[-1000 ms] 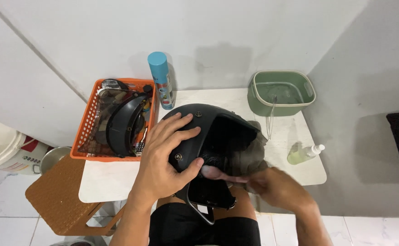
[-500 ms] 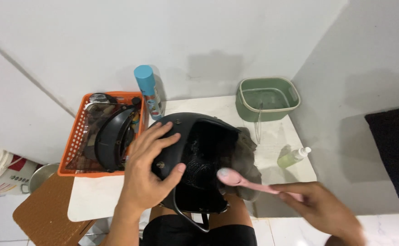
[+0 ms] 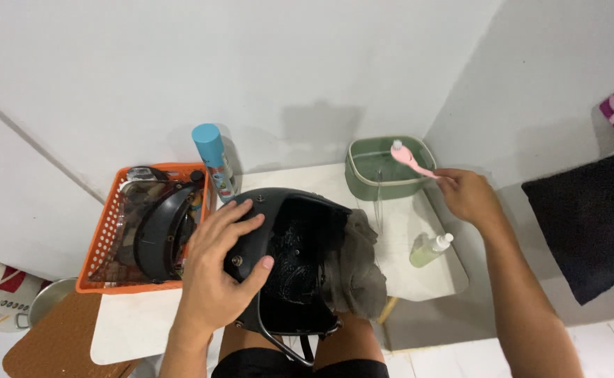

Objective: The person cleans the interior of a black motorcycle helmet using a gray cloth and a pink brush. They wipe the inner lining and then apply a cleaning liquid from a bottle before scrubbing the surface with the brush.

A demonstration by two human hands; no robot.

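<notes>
Left hand (image 3: 219, 280) spreads wide over the black helmet (image 3: 286, 259), pinning it open-side-up on the lap at the near edge of the table (image 3: 146, 329), so the shell stays steady. Grey cloth (image 3: 356, 269) drapes its right rim. Far right, right hand (image 3: 469, 196) grips a pink brush (image 3: 410, 158), head poised over the green basin (image 3: 380, 178), seemingly to wet the bristles.
</notes>
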